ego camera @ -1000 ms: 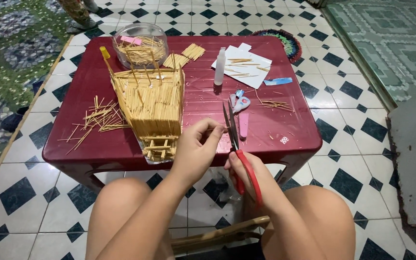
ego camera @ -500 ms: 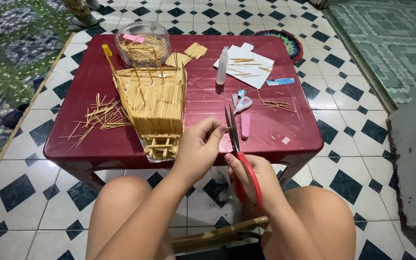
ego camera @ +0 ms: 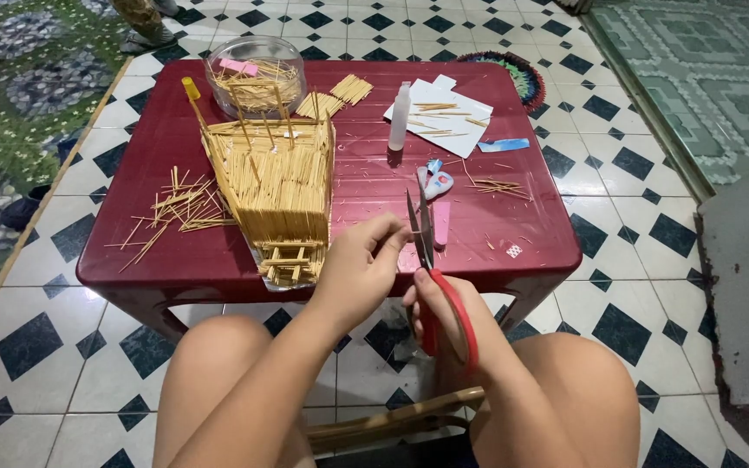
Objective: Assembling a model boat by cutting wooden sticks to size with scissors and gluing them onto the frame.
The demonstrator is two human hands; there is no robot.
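Observation:
My right hand (ego camera: 444, 312) grips red-handled scissors (ego camera: 431, 260) with the blades pointing up and slightly apart, at the near edge of the dark red table (ego camera: 175, 260). My left hand (ego camera: 361, 264) pinches something thin right at the blades; it is too small to make out. Just left of my hands stands a boat-like model built of thin wooden sticks (ego camera: 275, 186).
Loose sticks (ego camera: 175, 212) lie left of the model. At the back are a clear round container of sticks (ego camera: 255, 87), a stick bundle (ego camera: 335, 94), a white glue bottle (ego camera: 400, 117), white paper (ego camera: 439, 108), small blue scissors (ego camera: 433, 178) and a pink strip (ego camera: 441, 224). Tiled floor surrounds the table.
My hands and the scissors stay at the table's near edge with only slight shifts; the blades have closed a little around the pinched piece.

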